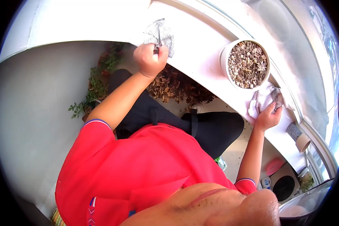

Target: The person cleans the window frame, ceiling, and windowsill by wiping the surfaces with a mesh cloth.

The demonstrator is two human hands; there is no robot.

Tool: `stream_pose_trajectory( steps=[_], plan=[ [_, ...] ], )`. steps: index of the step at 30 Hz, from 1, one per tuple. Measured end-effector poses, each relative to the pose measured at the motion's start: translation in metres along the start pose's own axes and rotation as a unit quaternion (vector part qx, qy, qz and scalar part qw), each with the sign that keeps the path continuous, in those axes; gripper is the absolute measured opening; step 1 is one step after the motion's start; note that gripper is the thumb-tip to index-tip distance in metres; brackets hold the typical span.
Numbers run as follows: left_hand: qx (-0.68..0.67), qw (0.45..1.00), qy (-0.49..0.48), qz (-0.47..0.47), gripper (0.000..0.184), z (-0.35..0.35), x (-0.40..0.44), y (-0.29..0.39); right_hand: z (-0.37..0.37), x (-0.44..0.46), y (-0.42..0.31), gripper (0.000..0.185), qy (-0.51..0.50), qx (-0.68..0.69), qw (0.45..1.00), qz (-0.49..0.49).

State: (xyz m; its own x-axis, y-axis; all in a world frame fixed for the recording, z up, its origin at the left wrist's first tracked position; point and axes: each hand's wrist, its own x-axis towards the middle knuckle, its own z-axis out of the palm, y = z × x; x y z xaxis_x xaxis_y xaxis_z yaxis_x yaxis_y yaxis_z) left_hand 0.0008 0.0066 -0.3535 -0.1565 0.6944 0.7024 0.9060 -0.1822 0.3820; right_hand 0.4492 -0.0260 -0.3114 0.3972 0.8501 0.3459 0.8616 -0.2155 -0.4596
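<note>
My left hand (150, 60) is closed in a fist around a grey-and-white textured cloth (160, 35), whose loose end spreads out over the white sill (199, 56). At the right, my right hand (268, 117) has its fingers closed on a crumpled, dirt-stained white cloth (266, 98) lying on the sill by the window frame. Between my two hands stands a white ribbed pot (224, 62), filled with pebbly soil (248, 64) and a small dry-looking plant. The pot is just beyond the right-hand cloth.
A grey-and-tan cylindrical container (298, 137) lies tilted near the window frame (290, 101). Below the sill are dry brown leaves (169, 84) and green potted plants (96, 88). A box with a round black opening (284, 186) and a pink object (275, 165) are at lower right.
</note>
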Motion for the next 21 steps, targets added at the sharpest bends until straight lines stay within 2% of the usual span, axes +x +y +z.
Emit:
stream_pose_trajectory(
  steps=[2,3,5,11,12,15,16,19,20,21],
  plan=[
    [-0.023,1.000,0.015,-0.004,0.028,-0.001,0.004,0.001,-0.003,0.000,0.001,0.029,-0.018,0.004,1.000,0.014],
    [-0.020,0.999,-0.040,-0.016,0.033,-0.011,0.015,0.010,-0.001,0.000,-0.002,0.025,-0.004,0.022,1.000,0.009],
    [-0.026,1.000,-0.015,0.003,0.034,-0.011,0.016,0.010,0.000,0.000,-0.006,0.024,0.006,0.055,0.998,-0.002],
    [-0.115,0.993,0.017,0.011,0.035,-0.014,0.024,0.014,0.000,0.001,0.003,0.027,0.007,0.042,0.999,0.002],
    [-0.124,0.992,0.021,0.018,0.035,-0.014,0.024,0.013,-0.003,0.001,0.003,0.033,-0.024,0.085,0.995,0.049],
    [-0.139,0.988,0.055,0.030,0.036,-0.011,0.020,0.006,0.005,0.001,-0.003,0.039,0.113,0.085,0.989,-0.031],
    [-0.145,0.987,0.068,0.028,0.036,-0.007,0.016,0.003,-0.001,-0.001,-0.003,0.044,0.100,0.072,0.992,-0.019],
    [-0.158,0.985,0.063,0.024,0.035,-0.015,0.024,0.003,-0.008,-0.008,-0.027,0.045,0.264,-0.032,0.948,-0.173],
    [-0.154,0.986,0.060,0.021,0.035,-0.010,0.020,-0.002,-0.012,-0.014,-0.039,0.045,0.253,0.004,0.949,-0.188],
    [-0.150,0.987,0.052,0.014,0.035,-0.009,0.015,-0.005,-0.009,-0.023,-0.068,0.043,0.210,0.143,0.953,-0.165]
  ],
)
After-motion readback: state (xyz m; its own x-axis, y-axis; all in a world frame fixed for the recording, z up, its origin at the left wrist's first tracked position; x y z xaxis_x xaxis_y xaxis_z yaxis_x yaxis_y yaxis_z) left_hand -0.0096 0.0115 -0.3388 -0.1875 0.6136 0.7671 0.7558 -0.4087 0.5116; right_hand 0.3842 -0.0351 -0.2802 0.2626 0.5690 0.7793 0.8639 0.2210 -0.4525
